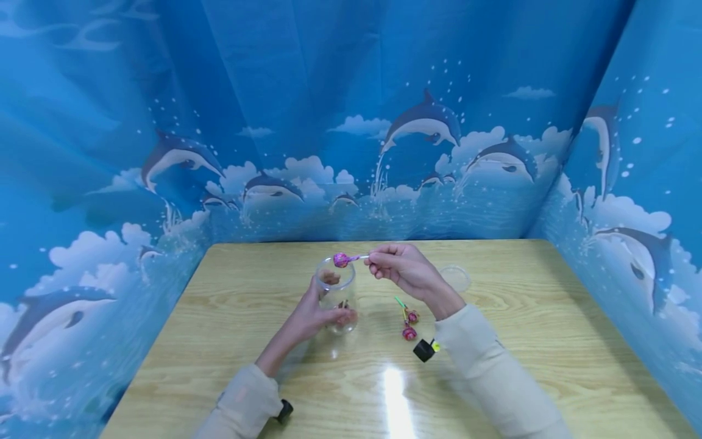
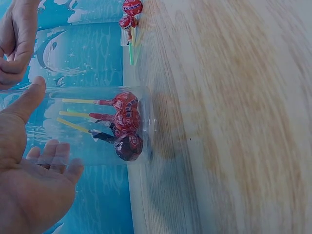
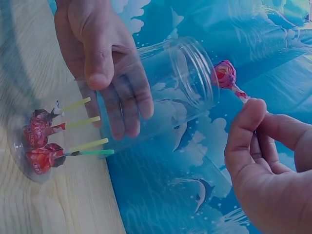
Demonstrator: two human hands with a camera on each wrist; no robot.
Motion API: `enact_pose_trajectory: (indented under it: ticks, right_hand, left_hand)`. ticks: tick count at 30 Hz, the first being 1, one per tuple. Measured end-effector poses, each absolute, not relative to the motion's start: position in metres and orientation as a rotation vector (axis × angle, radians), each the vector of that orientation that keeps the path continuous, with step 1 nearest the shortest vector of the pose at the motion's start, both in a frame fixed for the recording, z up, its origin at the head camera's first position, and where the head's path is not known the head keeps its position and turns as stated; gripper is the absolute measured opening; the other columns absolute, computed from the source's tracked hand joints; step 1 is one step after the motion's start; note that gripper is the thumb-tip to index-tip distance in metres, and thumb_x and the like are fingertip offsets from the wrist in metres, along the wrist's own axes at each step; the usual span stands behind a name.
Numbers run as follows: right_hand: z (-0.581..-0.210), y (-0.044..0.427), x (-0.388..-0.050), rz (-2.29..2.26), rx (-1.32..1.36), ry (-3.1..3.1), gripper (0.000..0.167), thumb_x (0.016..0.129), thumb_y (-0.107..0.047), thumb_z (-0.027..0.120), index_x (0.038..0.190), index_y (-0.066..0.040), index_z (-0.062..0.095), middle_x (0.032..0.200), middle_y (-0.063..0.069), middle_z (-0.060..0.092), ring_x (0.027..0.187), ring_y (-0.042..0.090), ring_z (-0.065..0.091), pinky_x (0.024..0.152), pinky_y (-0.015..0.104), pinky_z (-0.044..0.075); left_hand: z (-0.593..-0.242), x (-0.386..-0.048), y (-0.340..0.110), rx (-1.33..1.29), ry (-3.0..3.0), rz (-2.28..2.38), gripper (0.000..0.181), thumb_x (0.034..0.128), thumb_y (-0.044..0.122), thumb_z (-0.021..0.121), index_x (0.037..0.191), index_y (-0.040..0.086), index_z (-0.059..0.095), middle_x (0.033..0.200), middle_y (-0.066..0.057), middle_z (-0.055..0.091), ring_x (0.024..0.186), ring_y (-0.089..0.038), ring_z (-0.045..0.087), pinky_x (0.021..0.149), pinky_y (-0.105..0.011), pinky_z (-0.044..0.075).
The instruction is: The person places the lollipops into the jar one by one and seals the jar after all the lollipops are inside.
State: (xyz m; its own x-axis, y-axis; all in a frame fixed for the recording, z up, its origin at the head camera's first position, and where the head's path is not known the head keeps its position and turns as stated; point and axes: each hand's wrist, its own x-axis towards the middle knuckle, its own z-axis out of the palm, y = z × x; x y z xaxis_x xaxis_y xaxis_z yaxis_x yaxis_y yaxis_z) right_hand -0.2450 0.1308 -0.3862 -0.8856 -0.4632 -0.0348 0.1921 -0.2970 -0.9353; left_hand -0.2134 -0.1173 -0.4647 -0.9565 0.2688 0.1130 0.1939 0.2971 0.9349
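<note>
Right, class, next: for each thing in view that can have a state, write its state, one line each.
Clear cylindrical jar: open, upright, held by left hand
Red and dark round lollipops inside: wrapped, heads down
Pink round lollipop: wrapped, stick pinched by right hand, head at jar's mouth
Two red round lollipops: wrapped, lying on wood-grain table
Clear round lid: off, on table

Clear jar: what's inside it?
Wrapped lollipops are at the base of the clear jar, with three yellow sticks and one green stick pointing toward its mouth. Overlapping heads cover one another, so an exact count isn't certain.
</note>
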Motion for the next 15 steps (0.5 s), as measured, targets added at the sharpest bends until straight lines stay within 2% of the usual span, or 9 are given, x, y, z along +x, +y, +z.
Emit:
enact_pose_trajectory:
  ticks: [4, 8, 12, 15]
  right_hand:
    - [-0.386, 0.126, -0.246, -2.213, -0.337, 1.562, 0.017, 0.105, -0.002, 0.057, 0.103, -0.003, 0.073, 0.095, 0.01, 0.072, 0.078, 0.013, 0.065, 0.069, 0.022, 0.056]
    - [-0.383, 0.121, -0.246, -2.201, -0.354, 1.606, 0.014, 0.105, -0.003, 0.058, 0.108, 0.002, 0.071, 0.097, 0.01, 0.071, 0.08, 0.014, 0.065, 0.07, 0.022, 0.056]
    - [-0.379, 0.115, -0.247, -2.156, -0.37, 1.712, 0.019, 0.104, -0.006, 0.061, 0.115, 0.007, 0.068, 0.099, 0.012, 0.07, 0.083, 0.016, 0.065, 0.073, 0.024, 0.057]
    - [-0.376, 0.11, -0.249, -2.101, -0.37, 1.819, 0.021, 0.103, -0.009, 0.064, 0.117, 0.007, 0.068, 0.099, 0.013, 0.069, 0.085, 0.018, 0.064, 0.074, 0.026, 0.058]
  left_hand:
    - [-0.465, -0.213, -0.117, 0.44, 2.465, 1.772, 0.087, 0.0801, 0.014, 0.091, 0.147, 0.008, 0.036, 0.144, -0.018, 0.051, 0.139, -0.046, 0.044, 0.114, -0.067, 0.032]
    - [-0.465, -0.212, -0.117, 0.429, 2.452, 1.772, 0.089, 0.0806, 0.013, 0.09, 0.151, 0.015, 0.035, 0.145, -0.017, 0.05, 0.14, -0.044, 0.043, 0.114, -0.067, 0.032]
    - [-0.465, -0.213, -0.117, 0.431, 2.437, 1.776, 0.091, 0.0807, 0.013, 0.09, 0.152, 0.016, 0.034, 0.149, -0.021, 0.048, 0.142, -0.043, 0.041, 0.117, -0.066, 0.028]
    - [-0.466, -0.213, -0.118, 0.454, 2.413, 1.791, 0.094, 0.0812, 0.01, 0.089, 0.155, 0.014, 0.03, 0.151, -0.025, 0.046, 0.143, -0.043, 0.041, 0.117, -0.064, 0.029]
